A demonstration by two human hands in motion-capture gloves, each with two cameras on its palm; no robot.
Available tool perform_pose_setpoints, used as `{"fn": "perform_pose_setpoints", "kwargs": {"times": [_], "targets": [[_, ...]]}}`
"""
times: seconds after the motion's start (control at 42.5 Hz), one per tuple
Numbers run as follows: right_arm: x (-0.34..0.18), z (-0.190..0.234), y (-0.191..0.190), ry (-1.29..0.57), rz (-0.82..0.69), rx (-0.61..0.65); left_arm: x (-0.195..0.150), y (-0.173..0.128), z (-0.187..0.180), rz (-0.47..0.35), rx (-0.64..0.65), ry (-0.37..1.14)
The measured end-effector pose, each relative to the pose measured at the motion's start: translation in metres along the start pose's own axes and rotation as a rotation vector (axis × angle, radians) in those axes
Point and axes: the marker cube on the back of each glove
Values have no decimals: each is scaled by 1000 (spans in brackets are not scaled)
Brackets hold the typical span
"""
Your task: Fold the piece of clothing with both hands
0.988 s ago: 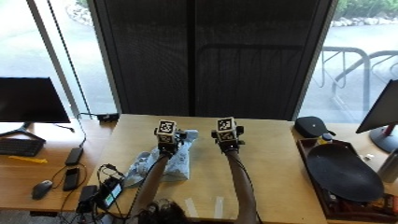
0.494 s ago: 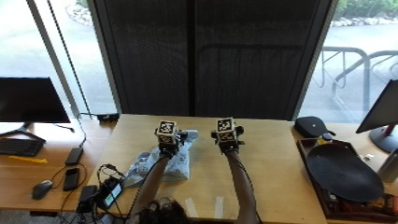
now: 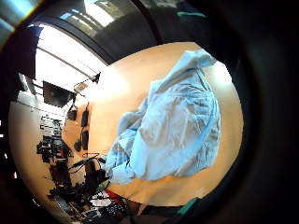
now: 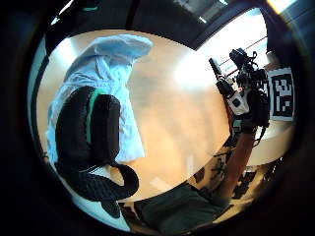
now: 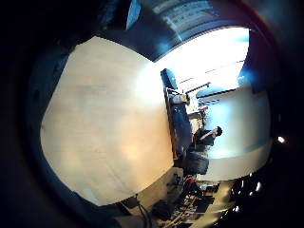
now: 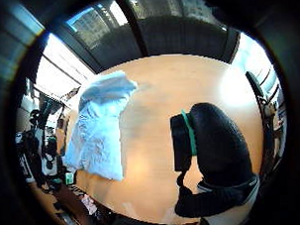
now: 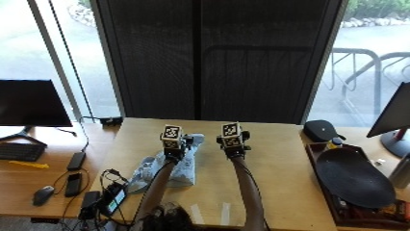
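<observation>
Pale blue and crumpled, the garment (image 7: 168,168) lies in a loose heap on the left part of the wooden tabletop (image 7: 282,173), nearer the person's left arm. The left hand (image 7: 173,147) is raised over the far end of the cloth; its thumb-side palm view shows black-gloved fingers (image 4: 88,130) loosely curled over the garment (image 4: 106,73), with no cloth visibly caught between them. The little-finger-side view from the same palm looks down on the whole rumpled garment (image 3: 170,126) spread on bare wood. The right hand (image 7: 233,144) is held over bare tabletop just right of the cloth, apart from it; its thumb-side view shows its fingers (image 6: 211,150) relaxed and holding nothing, the garment (image 6: 101,129) off to one side. A dark tray (image 7: 355,178) sits at the tabletop's right edge, and a tangle of cables (image 7: 106,195) lies at its left edge. A monitor (image 7: 32,103) stands on the neighbouring desk.
</observation>
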Motion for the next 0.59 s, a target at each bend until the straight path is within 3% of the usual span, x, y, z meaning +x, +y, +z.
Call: {"fn": "perform_pose_setpoints", "kwargs": {"times": [0.047,0.259,0.4,0.588], "targets": [[0,2,-1,6,3,9,3,11,7,7,-91,33],[-4,23,-21,10,8,39,3,15,8,-3,-106,35],[2,-17,20,19,18,-26,3,11,-2,0,-39,24],[-1,-7,15,22,5,-50,3,15,12,0,-116,49]]}}
